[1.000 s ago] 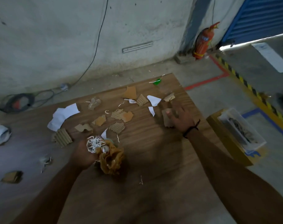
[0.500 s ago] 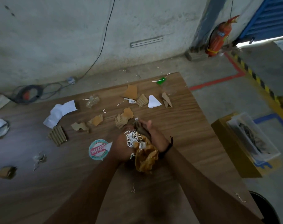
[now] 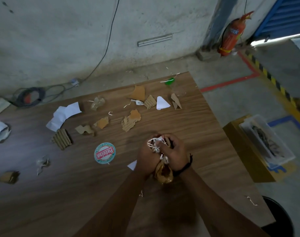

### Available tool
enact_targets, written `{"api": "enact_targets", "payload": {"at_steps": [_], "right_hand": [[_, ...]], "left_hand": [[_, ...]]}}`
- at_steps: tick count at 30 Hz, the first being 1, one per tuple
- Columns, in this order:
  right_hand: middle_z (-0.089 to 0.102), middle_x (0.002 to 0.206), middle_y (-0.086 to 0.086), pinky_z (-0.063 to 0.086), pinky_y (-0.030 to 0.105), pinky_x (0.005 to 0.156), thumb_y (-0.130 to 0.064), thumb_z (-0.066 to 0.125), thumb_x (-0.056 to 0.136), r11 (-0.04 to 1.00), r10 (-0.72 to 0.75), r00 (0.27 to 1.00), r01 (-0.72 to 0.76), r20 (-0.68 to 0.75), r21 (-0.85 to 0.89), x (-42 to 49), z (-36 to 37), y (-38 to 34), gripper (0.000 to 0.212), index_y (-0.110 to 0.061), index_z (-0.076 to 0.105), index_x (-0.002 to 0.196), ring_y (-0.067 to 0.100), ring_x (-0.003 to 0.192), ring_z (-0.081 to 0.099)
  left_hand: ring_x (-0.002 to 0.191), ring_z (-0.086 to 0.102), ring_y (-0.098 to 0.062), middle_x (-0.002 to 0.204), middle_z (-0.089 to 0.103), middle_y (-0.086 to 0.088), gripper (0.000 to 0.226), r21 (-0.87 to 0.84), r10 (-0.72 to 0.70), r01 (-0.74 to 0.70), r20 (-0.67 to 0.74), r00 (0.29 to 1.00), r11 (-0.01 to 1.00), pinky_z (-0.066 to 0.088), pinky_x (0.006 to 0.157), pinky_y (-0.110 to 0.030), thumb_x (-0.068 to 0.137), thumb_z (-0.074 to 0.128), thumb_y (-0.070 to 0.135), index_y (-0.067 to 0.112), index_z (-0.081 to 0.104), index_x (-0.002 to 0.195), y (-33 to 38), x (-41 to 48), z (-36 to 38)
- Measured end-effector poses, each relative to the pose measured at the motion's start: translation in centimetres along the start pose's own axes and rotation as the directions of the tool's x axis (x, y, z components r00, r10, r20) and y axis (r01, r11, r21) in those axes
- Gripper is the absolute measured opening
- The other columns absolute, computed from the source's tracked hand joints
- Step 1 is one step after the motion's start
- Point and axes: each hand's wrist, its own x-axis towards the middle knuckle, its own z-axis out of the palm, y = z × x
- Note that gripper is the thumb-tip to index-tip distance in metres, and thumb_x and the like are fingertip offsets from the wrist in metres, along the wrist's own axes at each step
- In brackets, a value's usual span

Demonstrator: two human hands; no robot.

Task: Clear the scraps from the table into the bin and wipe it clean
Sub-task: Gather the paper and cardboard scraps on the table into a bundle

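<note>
Both hands meet over the middle of the wooden table (image 3: 188,120). My left hand (image 3: 145,155) and my right hand (image 3: 175,153) together grip a bundle of scraps (image 3: 163,171): crumpled brown tape or plastic below, white paper shreds on top. Loose scraps lie beyond them: torn cardboard pieces (image 3: 130,120), a corrugated piece (image 3: 62,139), white paper (image 3: 64,115), a white triangle (image 3: 162,103), a round printed sticker (image 3: 104,153) and a green bit (image 3: 170,81). A black bin (image 3: 279,218) shows at the lower right, beside the table's corner.
A yellow box with a clear plastic tray (image 3: 265,141) stands on the floor to the right. A red fire extinguisher (image 3: 231,35) leans by the wall. Cables (image 3: 30,95) lie on the floor behind the table. More scraps lie at the table's left end (image 3: 8,177).
My right hand came back from the far scraps with a cardboard piece and joined my left hand. The bundle moved right, uncovering the round sticker. The camera view shifted right.
</note>
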Motion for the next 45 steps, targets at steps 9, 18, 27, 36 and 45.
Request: {"api": "enact_targets", "payload": {"at_steps": [9,18,27,36,45], "right_hand": [[0.067,0.084,0.012,0.055,0.039,0.073,-0.024,0.074,0.072,0.995,0.049,0.981,-0.065,-0.187,-0.077,-1.3,-7.0,-0.9,0.013,-0.024,0.067,0.083,0.026,0.08,0.064],[0.071,0.102,0.007,0.047,0.045,0.092,-0.035,0.061,0.081,0.994,0.107,0.991,-0.105,-0.075,0.032,-5.4,-8.4,-0.9,0.026,-0.02,0.074,0.097,0.025,0.099,0.063],[0.064,0.116,-0.004,0.051,0.043,0.09,-0.049,0.053,0.088,0.943,-0.146,0.952,0.052,-0.269,-0.328,-8.8,-6.6,1.3,0.054,-0.018,0.049,0.132,0.012,0.107,0.061],[0.056,0.133,0.0,0.038,0.051,0.101,-0.043,0.032,0.097,0.766,-0.288,0.935,0.095,-0.207,-0.635,-8.5,-6.2,3.4,0.043,-0.019,0.055,0.125,0.014,0.125,0.049],[0.043,0.147,-0.001,0.016,0.051,0.115,-0.055,0.01,0.097,0.556,-0.241,0.961,0.023,-0.135,-0.831,-8.5,-6.2,4.2,0.065,-0.019,0.049,0.135,0.014,0.14,0.031]], "left_hand": [[0.12,0.054,-0.016,0.145,0.04,-0.003,0.1,-0.4,-0.118,0.338,0.482,0.868,0.852,0.05,0.091,-0.03,0.06,0.081,0.042,0.025,0.032,0.144,2.2,-1.1,0.2],[0.117,0.05,0.001,0.126,0.056,0.0,0.076,0.316,0.058,-0.165,0.323,0.945,0.934,0.032,0.093,-0.002,0.061,0.084,0.03,0.043,0.043,0.123,-1.9,-4.7,5.2],[0.119,0.054,-0.034,0.123,0.059,-0.016,0.061,-0.113,-0.13,0.224,0.538,0.833,0.968,0.049,0.094,-0.036,0.073,0.063,0.012,0.007,0.047,0.131,-1.0,-3.9,6.7],[0.139,0.032,-0.028,0.14,0.049,-0.008,0.049,0.428,0.263,-0.234,-0.009,0.965,0.873,0.016,0.117,-0.049,0.094,0.029,0.031,0.011,0.055,0.129,-1.8,-4.8,8.7],[0.136,0.037,-0.019,0.135,0.055,0.002,0.036,0.721,0.276,-0.303,0.16,0.948,0.623,0.021,0.114,-0.036,0.098,0.038,0.027,0.022,0.052,0.13,-5.2,-2.2,8.7]]}}
